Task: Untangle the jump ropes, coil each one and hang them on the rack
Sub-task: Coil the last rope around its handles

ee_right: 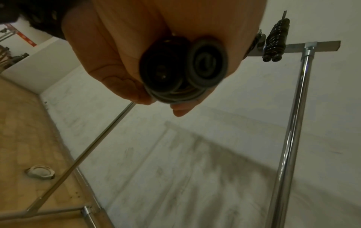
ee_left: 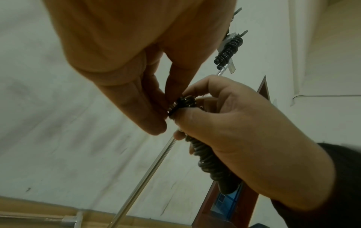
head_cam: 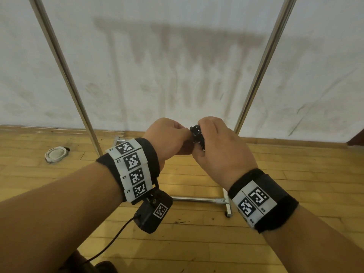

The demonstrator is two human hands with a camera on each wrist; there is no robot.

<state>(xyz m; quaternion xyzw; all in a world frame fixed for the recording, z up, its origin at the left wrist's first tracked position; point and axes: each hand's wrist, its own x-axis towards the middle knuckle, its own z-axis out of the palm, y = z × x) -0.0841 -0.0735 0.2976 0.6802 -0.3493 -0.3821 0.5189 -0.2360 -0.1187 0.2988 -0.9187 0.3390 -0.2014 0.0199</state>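
Observation:
A black jump rope (head_cam: 197, 134), wound into a tight bundle, is held between both hands in front of the metal rack (head_cam: 262, 62). My right hand (head_cam: 209, 134) grips the bundle; its two round handle ends (ee_right: 183, 69) stick out of the fist in the right wrist view. My left hand (head_cam: 185, 133) pinches the bundle's top end (ee_left: 183, 102) with fingertips and thumb. A second coiled black rope (ee_left: 228, 50) hangs from the rack's top crossbar (ee_right: 322, 46), up and to the right of my hands.
The rack's two chrome poles (head_cam: 65, 75) stand against a white wall, and its base bar (head_cam: 197, 199) lies on the wooden floor under my hands. A round white floor cap (head_cam: 56, 153) sits left of the rack. A cable (head_cam: 110, 243) trails from my left wrist.

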